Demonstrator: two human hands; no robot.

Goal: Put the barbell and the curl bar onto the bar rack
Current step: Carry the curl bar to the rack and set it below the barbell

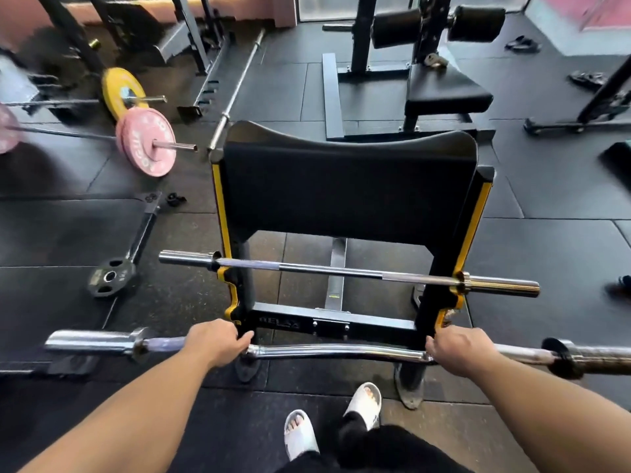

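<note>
A short straight chrome barbell (341, 270) lies across the upper hooks of the black-and-yellow bar rack (228, 295), which belongs to a preacher-curl bench. Closer to me, a wavy chrome curl bar (336, 351) is held level just in front of the rack's lower hooks. My left hand (215, 343) grips it at its left bend and my right hand (459, 348) grips it at its right bend. The curl bar's sleeves stick out past both hands.
The bench's black arm pad (345, 186) rises behind the rack. Pink (146, 141) and yellow (119, 92) plates on loaded bars lie at the left, with a long bar (235, 93) and a small black plate (109, 276) on the floor. My sandalled feet (333, 421) stand below.
</note>
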